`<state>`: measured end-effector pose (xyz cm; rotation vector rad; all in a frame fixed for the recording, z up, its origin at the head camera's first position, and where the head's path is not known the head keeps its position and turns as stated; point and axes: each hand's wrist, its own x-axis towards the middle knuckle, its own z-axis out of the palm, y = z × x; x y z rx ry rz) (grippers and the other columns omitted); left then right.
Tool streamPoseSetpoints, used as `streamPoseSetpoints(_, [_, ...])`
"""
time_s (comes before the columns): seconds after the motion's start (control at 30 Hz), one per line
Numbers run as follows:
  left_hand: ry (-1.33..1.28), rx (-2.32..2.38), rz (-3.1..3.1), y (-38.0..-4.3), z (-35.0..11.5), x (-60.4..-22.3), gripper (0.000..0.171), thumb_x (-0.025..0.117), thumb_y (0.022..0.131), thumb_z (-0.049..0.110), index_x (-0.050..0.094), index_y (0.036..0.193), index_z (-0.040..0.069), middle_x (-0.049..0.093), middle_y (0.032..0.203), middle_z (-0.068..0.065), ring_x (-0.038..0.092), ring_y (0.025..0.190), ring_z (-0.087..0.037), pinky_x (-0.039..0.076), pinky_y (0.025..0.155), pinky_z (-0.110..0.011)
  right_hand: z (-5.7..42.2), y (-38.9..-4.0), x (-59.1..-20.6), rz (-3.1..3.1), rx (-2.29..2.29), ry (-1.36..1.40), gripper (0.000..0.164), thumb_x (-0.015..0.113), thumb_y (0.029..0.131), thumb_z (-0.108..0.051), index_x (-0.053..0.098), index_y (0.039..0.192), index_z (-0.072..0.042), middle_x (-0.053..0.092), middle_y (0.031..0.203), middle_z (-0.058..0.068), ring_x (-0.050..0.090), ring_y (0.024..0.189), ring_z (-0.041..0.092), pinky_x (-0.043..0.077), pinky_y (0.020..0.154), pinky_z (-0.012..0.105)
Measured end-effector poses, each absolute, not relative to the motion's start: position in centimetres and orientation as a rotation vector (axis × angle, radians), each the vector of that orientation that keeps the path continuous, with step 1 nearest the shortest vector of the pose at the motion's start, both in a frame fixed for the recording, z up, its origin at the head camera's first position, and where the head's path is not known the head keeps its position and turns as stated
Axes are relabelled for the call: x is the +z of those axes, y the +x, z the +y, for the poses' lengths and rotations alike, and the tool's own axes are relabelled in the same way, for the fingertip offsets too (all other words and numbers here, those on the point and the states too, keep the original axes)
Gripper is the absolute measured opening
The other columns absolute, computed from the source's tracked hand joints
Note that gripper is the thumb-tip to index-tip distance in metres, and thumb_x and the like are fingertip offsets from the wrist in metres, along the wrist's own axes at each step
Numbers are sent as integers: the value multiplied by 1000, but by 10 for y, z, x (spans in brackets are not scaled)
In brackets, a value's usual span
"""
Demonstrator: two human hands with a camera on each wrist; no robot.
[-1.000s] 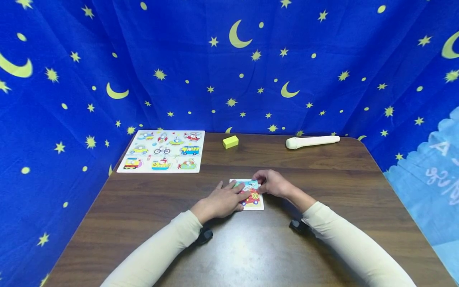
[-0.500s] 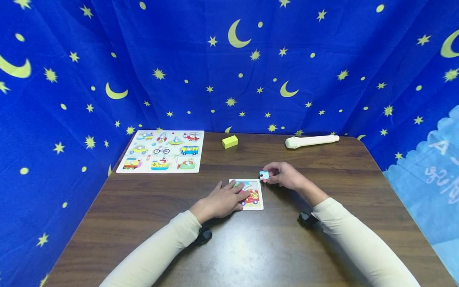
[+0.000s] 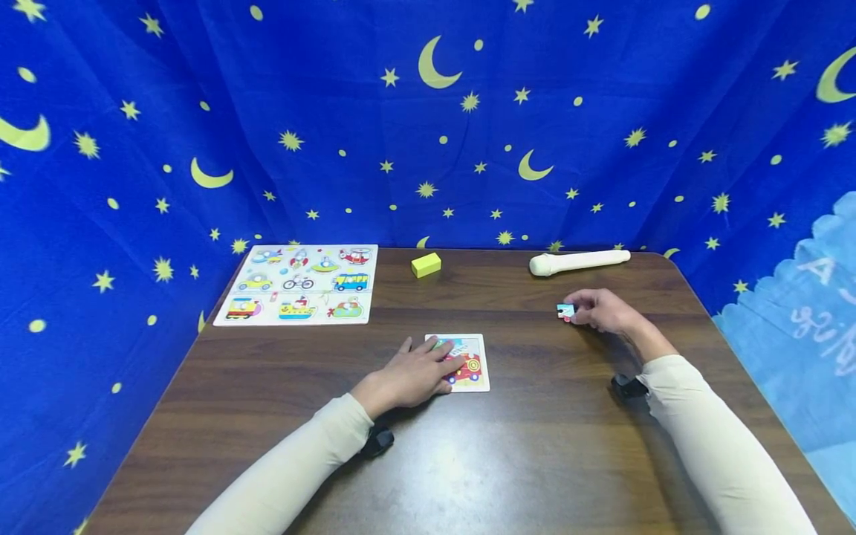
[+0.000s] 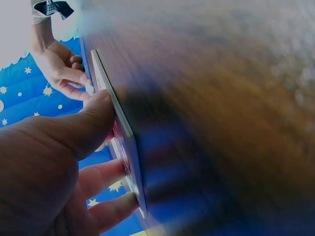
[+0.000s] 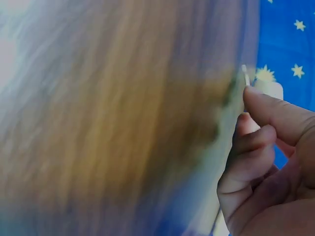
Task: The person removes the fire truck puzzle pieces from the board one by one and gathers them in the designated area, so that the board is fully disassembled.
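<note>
A small framed jigsaw puzzle [image 3: 476,349] with a red vehicle picture lies on the table's middle. My left hand [image 3: 413,374] rests on its left part with fingers spread, hiding some of the picture; in the left wrist view the thumb [image 4: 96,115] and fingers touch the board near its edge. Off to the right, my right hand [image 3: 605,310] pinches a small light-blue jigsaw piece [image 3: 565,312] with a bit of red, between thumb and fingers. The right wrist view shows that piece [image 5: 245,74] edge-on at the thumb tip, the other fingers curled below.
A larger puzzle board [image 3: 301,286] with several vehicle pictures lies at the back left. A yellow block [image 3: 426,265] sits at the back middle, and a white microphone-shaped stick [image 3: 580,261] at the back right. Blue star-patterned cloth [image 3: 374,134] hangs behind the wooden table [image 3: 521,446].
My right hand has lifted the jigsaw piece from the puzzle's upper right and carried it to the right. The left hand has stayed on the puzzle. The head view has shifted slightly.
</note>
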<state>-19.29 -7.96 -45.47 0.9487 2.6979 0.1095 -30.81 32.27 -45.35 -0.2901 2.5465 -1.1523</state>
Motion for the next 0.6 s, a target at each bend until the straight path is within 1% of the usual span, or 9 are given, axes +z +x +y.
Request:
streamPoseSetpoints(0.1, [947, 122, 2697, -193, -80, -455, 57, 52, 105, 45, 39, 158, 31, 27, 168, -7, 23, 154, -36, 21, 119, -69, 325, -307, -456, 2566, -1139, -285, 39, 68, 91, 1, 58, 128, 11, 55, 81, 2, 45, 61, 7, 37, 50, 21])
streamPoseSetpoints(0.27, [951, 118, 2704, -193, -80, -455, 57, 53, 105, 45, 39, 158, 31, 28, 167, -7, 23, 154, -37, 22, 118, -70, 323, -305, -459, 2627, -1124, -360, 39, 70, 88, 4, 60, 125, 13, 61, 86, 8, 49, 71, 9, 40, 58, 22])
streamPoseSetpoints(0.37, [952, 116, 2706, -193, -80, -455, 57, 53, 105, 45, 39, 158, 30, 28, 167, -7, 24, 154, -37, 22, 118, -70, 323, -305, -460, 2637, -1120, -375, 43, 70, 87, 6, 58, 128, 14, 62, 87, 10, 51, 73, 10, 41, 60, 22])
streamPoseSetpoints(0.53, [955, 119, 2704, -193, -80, -456, 57, 53, 105, 45, 39, 158, 30, 29, 167, -7, 24, 154, -37, 22, 118, -70, 317, -302, -458, 2672, -1119, -374, 51, 66, 88, 8, 50, 136, 15, 61, 85, 9, 52, 73, 11, 43, 61, 22])
streamPoseSetpoints(0.6, [956, 122, 2705, -193, -80, -456, 57, 53, 105, 45, 39, 158, 30, 28, 167, -7, 24, 154, -37, 22, 118, -70, 307, -299, -455, 2670, -1175, -355, 51, 64, 90, 7, 49, 137, 15, 60, 83, 9, 52, 70, 12, 43, 57, 23])
